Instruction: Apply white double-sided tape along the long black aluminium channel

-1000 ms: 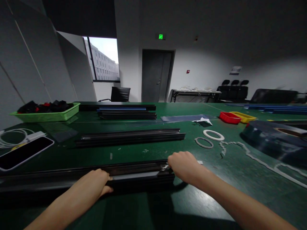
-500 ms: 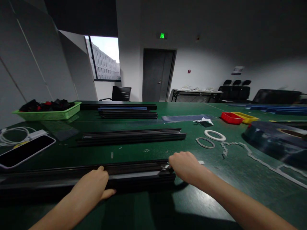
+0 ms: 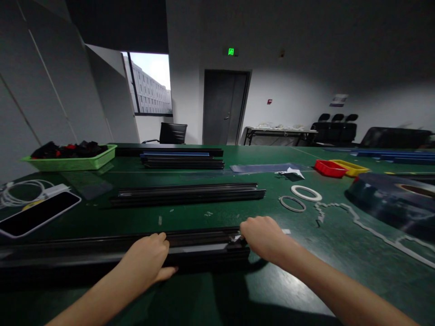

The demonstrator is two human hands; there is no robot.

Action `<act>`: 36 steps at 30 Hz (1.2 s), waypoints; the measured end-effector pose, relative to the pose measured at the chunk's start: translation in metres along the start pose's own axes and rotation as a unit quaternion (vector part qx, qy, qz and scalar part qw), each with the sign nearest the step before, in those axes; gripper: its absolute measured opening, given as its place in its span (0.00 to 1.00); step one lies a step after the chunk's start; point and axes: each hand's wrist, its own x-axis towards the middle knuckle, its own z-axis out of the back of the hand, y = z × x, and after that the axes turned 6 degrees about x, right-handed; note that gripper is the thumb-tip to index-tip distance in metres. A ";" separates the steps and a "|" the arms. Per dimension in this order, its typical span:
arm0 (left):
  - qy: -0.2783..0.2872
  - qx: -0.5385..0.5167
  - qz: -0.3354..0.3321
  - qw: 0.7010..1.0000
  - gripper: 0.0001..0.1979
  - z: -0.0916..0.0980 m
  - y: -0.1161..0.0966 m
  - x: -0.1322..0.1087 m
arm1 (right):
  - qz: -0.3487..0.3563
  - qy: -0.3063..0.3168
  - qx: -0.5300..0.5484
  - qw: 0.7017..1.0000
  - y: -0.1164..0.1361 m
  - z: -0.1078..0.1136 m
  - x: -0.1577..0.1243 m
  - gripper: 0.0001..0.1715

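Observation:
A long black profile (image 3: 217, 260) lies across the front of the green table, with a pale strip (image 3: 200, 248) running along its channel. My left hand (image 3: 146, 258) grips it near the middle, fingers over the top and thumb along the near side. At the profile's right end, my right hand (image 3: 263, 235) is closed in a fist. A small white scrap (image 3: 237, 237) shows at its fingers and a white tab (image 3: 286, 231) beyond its knuckles. Whatever lies inside that fist is hidden.
Behind lie more black profiles (image 3: 190, 194). Two tape rings (image 3: 292, 204), a crinkled white strip (image 3: 370, 231) and a large dark roll (image 3: 387, 208) are on the right. A phone (image 3: 41, 213) and a green basket (image 3: 71, 162) stand left; red (image 3: 330, 169) and yellow (image 3: 353, 169) trays sit farther back.
My left hand has slid right along the black profile, nearer my right hand. The right hand stays closed at the profile's end. The view has shifted very slightly.

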 end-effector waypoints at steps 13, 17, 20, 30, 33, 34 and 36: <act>0.000 0.023 -0.005 1.000 0.17 0.005 -0.005 0.001 | -0.001 -0.018 0.016 1.000 -0.010 -0.008 -0.002 0.14; 0.006 0.014 -0.003 1.000 0.17 0.007 -0.006 0.001 | -0.004 -0.024 0.025 0.999 -0.012 -0.010 -0.006 0.14; 0.008 0.007 -0.002 1.000 0.17 0.006 -0.006 0.002 | 0.002 -0.024 0.028 0.999 -0.014 -0.010 -0.009 0.14; 0.011 -0.015 0.005 1.000 0.17 0.005 -0.007 0.003 | 0.002 -0.031 0.062 0.998 -0.022 -0.018 -0.018 0.15; 0.011 -0.016 0.004 1.000 0.17 0.005 -0.008 0.004 | 0.006 -0.035 0.065 0.997 -0.025 -0.019 -0.018 0.16; 0.011 -0.016 0.004 1.000 0.17 0.005 -0.008 0.004 | 0.006 -0.037 0.066 0.997 -0.026 -0.020 -0.019 0.16; 0.008 -0.013 0.005 1.000 0.17 0.005 -0.010 0.003 | 0.004 -0.040 0.067 0.997 -0.027 -0.021 -0.020 0.16</act>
